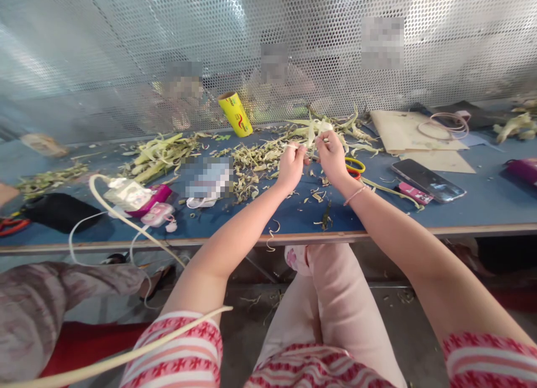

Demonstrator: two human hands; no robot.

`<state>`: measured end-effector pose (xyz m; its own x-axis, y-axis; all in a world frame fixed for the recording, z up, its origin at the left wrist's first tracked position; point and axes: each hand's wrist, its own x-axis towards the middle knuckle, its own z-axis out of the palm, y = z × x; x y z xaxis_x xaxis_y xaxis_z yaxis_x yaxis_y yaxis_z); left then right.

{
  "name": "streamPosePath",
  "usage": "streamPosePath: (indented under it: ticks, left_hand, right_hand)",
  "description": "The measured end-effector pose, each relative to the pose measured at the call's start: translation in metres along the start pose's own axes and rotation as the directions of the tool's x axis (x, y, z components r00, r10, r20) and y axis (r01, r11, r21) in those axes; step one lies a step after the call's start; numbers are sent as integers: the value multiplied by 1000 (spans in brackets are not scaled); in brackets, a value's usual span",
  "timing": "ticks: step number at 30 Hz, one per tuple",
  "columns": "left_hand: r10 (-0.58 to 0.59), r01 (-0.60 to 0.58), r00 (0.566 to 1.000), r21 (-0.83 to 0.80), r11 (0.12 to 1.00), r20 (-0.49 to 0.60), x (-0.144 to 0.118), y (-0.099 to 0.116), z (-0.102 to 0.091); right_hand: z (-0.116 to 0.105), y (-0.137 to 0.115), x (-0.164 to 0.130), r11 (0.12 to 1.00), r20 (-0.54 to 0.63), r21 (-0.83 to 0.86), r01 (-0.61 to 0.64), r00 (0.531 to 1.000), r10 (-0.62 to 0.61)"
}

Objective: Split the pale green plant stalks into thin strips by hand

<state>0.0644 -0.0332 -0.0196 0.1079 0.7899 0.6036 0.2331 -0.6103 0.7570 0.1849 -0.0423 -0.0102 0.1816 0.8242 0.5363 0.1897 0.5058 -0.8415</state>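
lap: striped red and white sleeves and pale pink trousers, nearest the camera
left hand [290, 167]: fingers closed, pinching a thin pale leaf strip [302, 147]
right hand [331, 155]: fingers closed on the same strip, just beside the left
leaf strip: held between both hands, just above the blue worktop [293, 217]
behind the hands: heap of green leaf scraps [255, 161]
right of the hands: yellow and red rings [354, 166], then a phone [428, 180]
far edge: yellow roll [235, 114] against a perforated metal screen [126, 52]

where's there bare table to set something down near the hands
Bare blue table lies right of the phone, and along the front edge between the pink case and the left hand. Crowded: leaf scraps behind both hands, right hand included.
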Motion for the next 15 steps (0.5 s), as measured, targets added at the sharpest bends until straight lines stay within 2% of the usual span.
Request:
streamPosePath:
  ticks: [2,6,10,15]
  left_hand:
    - [-48,48,999,14,999,18,-3,8,-1]
    - [-12,12,999,9,1000,45,-9,17,1]
    - [9,-9,997,5,1000,83,-10,18,3]
    - [1,1,996,-18,1000,93,-9,14,3]
  right_hand:
    - [0,3,2,999,-5,31,-23,1000,23]
    - [-1,8,5,996,-31,70,-52,998,54]
    - [-1,12,7,993,-95,108,-36,994,46]
    - [0,14,7,994,-121,112,-14,992,28]
